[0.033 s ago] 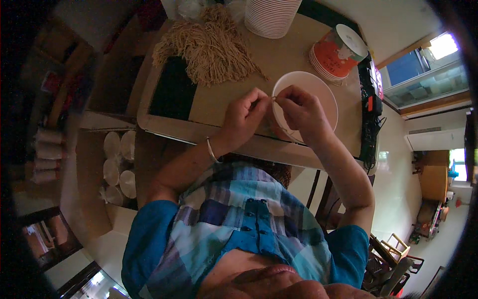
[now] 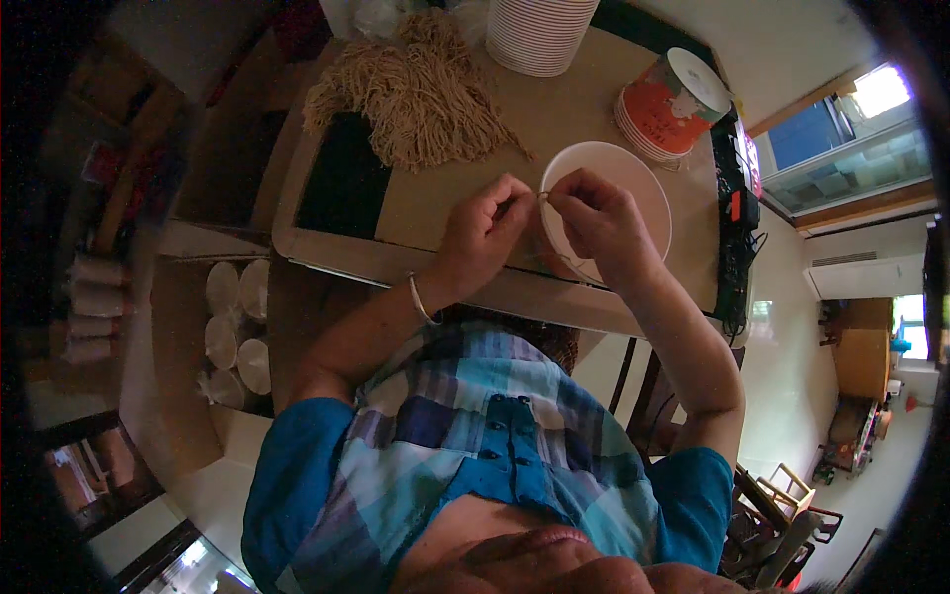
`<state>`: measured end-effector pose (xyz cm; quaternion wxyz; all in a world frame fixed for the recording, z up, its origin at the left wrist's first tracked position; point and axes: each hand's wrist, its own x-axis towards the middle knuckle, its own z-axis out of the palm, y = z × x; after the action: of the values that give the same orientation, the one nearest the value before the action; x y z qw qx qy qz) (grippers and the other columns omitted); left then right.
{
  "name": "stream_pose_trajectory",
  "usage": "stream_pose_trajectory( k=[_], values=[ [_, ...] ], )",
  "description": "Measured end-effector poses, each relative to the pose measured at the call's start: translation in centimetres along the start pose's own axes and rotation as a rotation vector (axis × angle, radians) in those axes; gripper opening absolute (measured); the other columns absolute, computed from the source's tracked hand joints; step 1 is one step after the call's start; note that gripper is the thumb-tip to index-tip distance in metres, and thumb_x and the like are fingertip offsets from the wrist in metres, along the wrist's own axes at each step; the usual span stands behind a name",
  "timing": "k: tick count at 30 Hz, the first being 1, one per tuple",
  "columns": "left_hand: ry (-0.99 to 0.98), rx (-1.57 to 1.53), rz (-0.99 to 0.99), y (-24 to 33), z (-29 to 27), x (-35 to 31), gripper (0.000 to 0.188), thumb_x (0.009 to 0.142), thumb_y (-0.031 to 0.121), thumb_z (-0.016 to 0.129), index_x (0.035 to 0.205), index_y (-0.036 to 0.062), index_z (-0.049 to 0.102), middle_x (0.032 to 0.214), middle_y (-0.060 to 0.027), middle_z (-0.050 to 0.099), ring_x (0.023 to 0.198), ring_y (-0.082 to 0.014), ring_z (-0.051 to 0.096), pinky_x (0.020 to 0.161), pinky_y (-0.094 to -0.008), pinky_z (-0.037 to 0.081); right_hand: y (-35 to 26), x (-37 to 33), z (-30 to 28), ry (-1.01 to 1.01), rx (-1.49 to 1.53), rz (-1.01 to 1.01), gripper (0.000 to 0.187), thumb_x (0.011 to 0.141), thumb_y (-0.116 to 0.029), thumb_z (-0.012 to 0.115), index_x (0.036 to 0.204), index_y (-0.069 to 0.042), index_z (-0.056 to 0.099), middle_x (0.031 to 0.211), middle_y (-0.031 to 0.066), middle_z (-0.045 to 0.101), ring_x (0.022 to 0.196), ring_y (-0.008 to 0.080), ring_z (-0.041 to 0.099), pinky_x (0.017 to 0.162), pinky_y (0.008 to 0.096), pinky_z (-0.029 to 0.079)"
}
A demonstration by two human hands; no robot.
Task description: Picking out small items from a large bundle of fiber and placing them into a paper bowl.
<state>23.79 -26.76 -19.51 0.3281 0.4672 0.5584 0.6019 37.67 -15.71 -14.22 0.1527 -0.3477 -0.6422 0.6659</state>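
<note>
Brown-topped counter [image 2: 594, 94], rounded at its near left corner, fills the upper middle of the view; a dark green patch [image 2: 346, 178] shows at its left side. Window [image 2: 826, 124] at upper right, bright at one end.

Left hand [image 2: 485, 230]: just left of the white-lined tub [image 2: 643, 188], thumb and forefinger closed in a tight pinch, remaining fingers curled. Pale bangle [image 2: 423, 299] on the wrist.

Right hand [image 2: 599, 223]: over the mouth of the tub, likewise pinched, fingertips pointing toward the left hand's. Both grips meet on a small pale strand [image 2: 543, 196], held between the two sets of fingertips at the tub's left rim. Most of the strand is covered by the fingers; its length is not readable.

Tub position: near edge of the counter, mouth up, reddish outer wall partly visible below the hands.

Other items on the counter: heap of tan strings [image 2: 426, 99] at back left, loose ends trailing toward the tub; tall stack of white tubs [image 2: 539, 35] at the back; stack of red printed tubs [image 2: 658, 109], base up, at back right. Dark electrical gear [image 2: 730, 252] with cables along the right edge.

Left of the counter, lower: cardboard box [image 2: 173, 346] with white cups [image 2: 222, 342] in rows.
</note>
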Motion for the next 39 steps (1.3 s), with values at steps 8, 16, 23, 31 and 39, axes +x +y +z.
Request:
stream_pose_trajectory(
  k=[8, 16, 23, 31, 39],
  values=[
    [0.113, 0.36, 0.243, 1.5, -0.4, 0.0, 0.007, 0.089, 0.01, 0.061, 0.094, 0.004, 0.061, 0.084, -0.0059, 0.059, 0.076, -0.016, 0.059, 0.065, -0.0265, 0.048, 0.2, 0.0, -0.5, 0.007, 0.018, 0.0, 0.011, 0.089, -0.013, 0.062, 0.094, -0.003, 0.062, 0.077, -0.0002, 0.06, 0.056, 0.0047, 0.046, 0.045, 0.021, 0.036],
    [0.138, 0.372, 0.348, 1.5, -0.7, 0.9, 0.012, 0.085, 0.005, 0.066, 0.097, 0.0043, 0.068, 0.089, -0.0081, 0.063, 0.083, -0.021, 0.062, 0.07, -0.0301, 0.049, 0.8, 0.2, -0.4, 0.023, -0.257, -0.274, 0.01, 0.086, -0.005, 0.063, 0.095, -0.001, 0.061, 0.085, 0.0022, 0.063, 0.081, 0.0085, 0.059, 0.072, 0.0242, 0.049],
    [0.06, 0.382, 0.366, 1.0, -0.9, 1.3, 0.012, 0.084, 0.005, 0.066, 0.096, 0.0038, 0.067, 0.089, -0.008, 0.063, 0.083, -0.0221, 0.063, 0.073, -0.0305, 0.05, 1.2, 0.4, -0.5, 0.005, -0.247, -0.355, 0.011, 0.087, -0.007, 0.065, 0.096, -0.002, 0.062, 0.087, 0.0045, 0.065, 0.083, 0.0104, 0.061, 0.074, 0.0258, 0.051],
    [0.075, 0.37, 0.3, 1.2, -0.6, 1.4, 0.01, 0.083, 0.005, 0.067, 0.092, 0.0034, 0.065, 0.087, -0.0079, 0.062, 0.082, -0.0223, 0.063, 0.072, -0.0315, 0.05, 0.8, 0.6, -0.7, 0.033, -0.386, -0.333, 0.015, 0.087, -0.011, 0.066, 0.098, -0.002, 0.064, 0.081, 0.0076, 0.066, 0.076, 0.0108, 0.062, 0.069, 0.028, 0.051],
    [0.089, 0.376, 0.346, 1.0, -0.3, 1.2, 0.008, 0.083, 0.005, 0.067, 0.09, 0.0037, 0.064, 0.087, -0.0082, 0.062, 0.081, -0.0217, 0.063, 0.072, -0.0316, 0.05, 0.9, 0.4, -0.8, 0.035, -0.395, -0.337, 0.014, 0.084, -0.006, 0.064, 0.096, 0.001, 0.064, 0.083, 0.0101, 0.069, 0.076, 0.0121, 0.062, 0.068, 0.0288, 0.051]
  ],
)
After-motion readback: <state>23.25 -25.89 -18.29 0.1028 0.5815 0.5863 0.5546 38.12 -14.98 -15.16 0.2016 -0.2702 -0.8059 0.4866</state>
